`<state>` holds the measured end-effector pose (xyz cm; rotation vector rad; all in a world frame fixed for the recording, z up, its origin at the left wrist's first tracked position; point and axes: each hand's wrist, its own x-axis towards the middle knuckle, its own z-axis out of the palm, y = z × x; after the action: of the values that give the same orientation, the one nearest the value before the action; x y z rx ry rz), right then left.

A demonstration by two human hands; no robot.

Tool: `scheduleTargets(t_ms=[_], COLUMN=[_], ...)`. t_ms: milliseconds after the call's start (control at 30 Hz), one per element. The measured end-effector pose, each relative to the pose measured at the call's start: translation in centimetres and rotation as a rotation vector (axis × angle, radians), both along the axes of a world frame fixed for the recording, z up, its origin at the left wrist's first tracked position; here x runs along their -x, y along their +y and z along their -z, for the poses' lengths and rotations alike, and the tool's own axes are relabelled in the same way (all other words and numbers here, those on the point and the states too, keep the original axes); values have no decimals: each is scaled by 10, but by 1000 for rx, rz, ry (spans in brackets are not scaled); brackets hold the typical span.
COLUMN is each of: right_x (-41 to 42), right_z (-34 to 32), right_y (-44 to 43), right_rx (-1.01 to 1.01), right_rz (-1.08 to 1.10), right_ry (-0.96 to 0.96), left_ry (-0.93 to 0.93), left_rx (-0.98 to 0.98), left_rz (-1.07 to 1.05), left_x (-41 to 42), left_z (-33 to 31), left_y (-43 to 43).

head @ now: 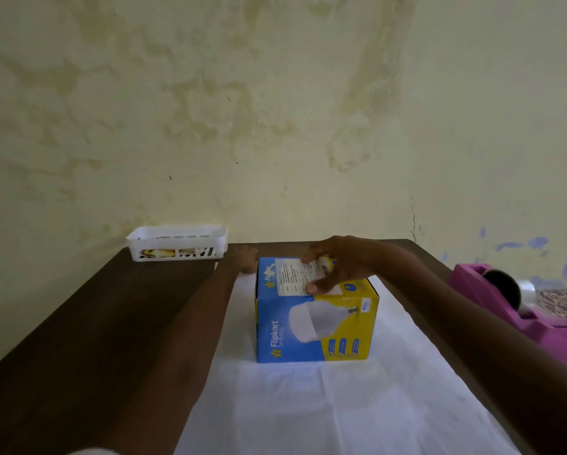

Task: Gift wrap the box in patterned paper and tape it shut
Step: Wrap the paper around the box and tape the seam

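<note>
Curled over the box (315,326) from above, the right grip (339,266) sets its thumb near the front of the top face and its fingers further back, holding the carton by its lid. The box stands upright on a sheet of paper (308,408) spread over the dark wooden counter (91,323), toward the far end of the sheet and roughly midway across it.

Judging by the bulb printed on its side, the carton is probably light and partly hollow, with stiff cardboard walls that could dent under a hard squeeze. Its printed faces look smooth and may slide on the paper. Taking it by opposite side walls or pressing flat on the top would likely steady it best while the sheet is folded up.

The box is blue and yellow, with a white bulb picture on the near face, a "Flipkart" logo running sideways, and a white printed label on top.

Only the paper's plain white side shows. The left grip (246,261) reaches past the box to the sheet's far edge; it is blurred, so whether it pinches the paper cannot be told. A pink tape dispenser (541,323) sits at the right, a white slotted basket (177,242) at the far left.
</note>
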<state>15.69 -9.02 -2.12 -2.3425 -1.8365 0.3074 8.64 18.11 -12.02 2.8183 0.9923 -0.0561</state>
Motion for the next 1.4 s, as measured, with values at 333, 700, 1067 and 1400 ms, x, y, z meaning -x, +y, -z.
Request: scheduleTargets(t_ms=[333, 700, 1067, 1400], right_x=[2, 27, 53, 51], right_z=[3, 3, 7, 5], right_y=[-4, -29, -45, -40], right_rx=[2, -191, -406, -107], right_rz=[46, 175, 142, 74], right_ry=[32, -30, -325, -283], left_ry=[-417, -771, -640, -522], left_rx=[-97, -216, -364, -406], left_rz=[38, 93, 160, 180], left_x=[20, 106, 139, 145], left_z=[-34, -74, -70, -73], left_y=[-9, -74, -115, -122])
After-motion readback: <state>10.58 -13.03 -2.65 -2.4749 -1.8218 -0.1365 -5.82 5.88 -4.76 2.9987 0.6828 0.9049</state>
